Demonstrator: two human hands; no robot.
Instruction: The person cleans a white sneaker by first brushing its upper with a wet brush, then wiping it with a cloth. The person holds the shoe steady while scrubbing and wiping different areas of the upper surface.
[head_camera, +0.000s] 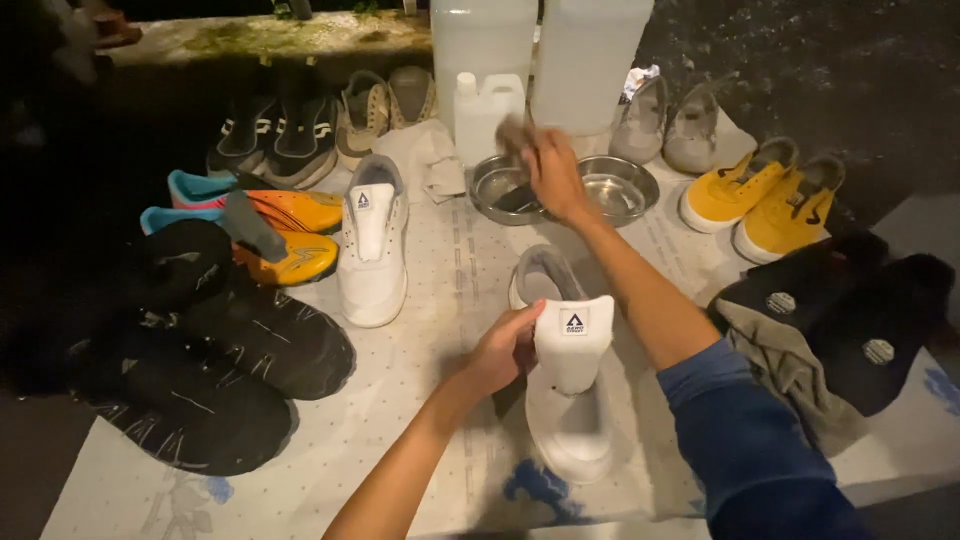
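Note:
My left hand (505, 350) grips the side of a white sneaker (568, 395) standing on the patterned sheet (450, 300), its tongue pulled up toward me. My right hand (550, 170) reaches forward over two shallow metal bowls (620, 185) and holds a small grey cloth or sponge (515, 133) above the left bowl. A second white sneaker (372, 245) lies to the left, apart from both hands. A small white plastic jug (485, 110) stands just behind the bowls.
Black shoes (215, 345) and orange-blue shoes (270, 225) fill the left side. Yellow sneakers (765, 195), grey shoes (665, 120) and black shoes (850, 310) with a rag sit on the right. Two large translucent containers (540, 50) stand at the back.

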